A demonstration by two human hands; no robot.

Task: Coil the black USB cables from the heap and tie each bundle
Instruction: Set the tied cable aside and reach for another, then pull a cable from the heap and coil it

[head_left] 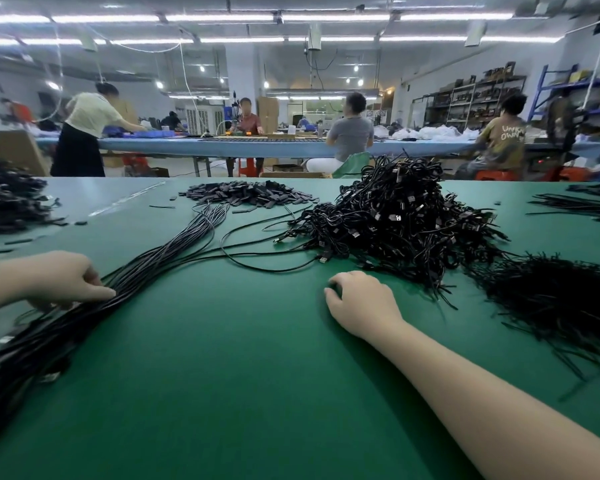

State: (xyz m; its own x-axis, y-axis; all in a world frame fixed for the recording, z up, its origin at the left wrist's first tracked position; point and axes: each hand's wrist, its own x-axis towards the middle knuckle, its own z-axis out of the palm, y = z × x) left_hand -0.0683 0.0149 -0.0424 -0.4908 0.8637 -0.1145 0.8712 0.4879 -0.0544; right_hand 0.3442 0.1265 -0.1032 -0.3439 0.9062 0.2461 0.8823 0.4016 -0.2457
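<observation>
**Progress inspection: coiling barely begun, bulk of heap outstanding**

Found on green table [222, 393]: large tangled heap of black USB cables [395, 223], right of centre, far side of right hand. Looks unsorted; metal plugs visible throughout. No tied coil identifiable with certainty anywhere in view.

Straightened run of cables [160, 265] laid diagonally from lower left toward a pile of small flat black pieces [250, 194] at far centre. One loose cable [264, 268] looping across the table between run and heap.

Left hand [66, 282]: resting on the straightened run, fingers curled over the strands, thumb extended along them; appears to be gripping or pinning the strands. Right hand [357, 303]: resting on bare table just beside the heap, fingers loosely curled, holding nothing.

Mass of thin black ties [551, 299] at right, near the heap, judged ready for bundling. Further dark pile [7, 195] at far left; contents too blurred to classify as finished or raw.

Judgement: early stage. Remaining: drawing cables singly, coiling, tying, repeated for essentially the whole heap.
</observation>
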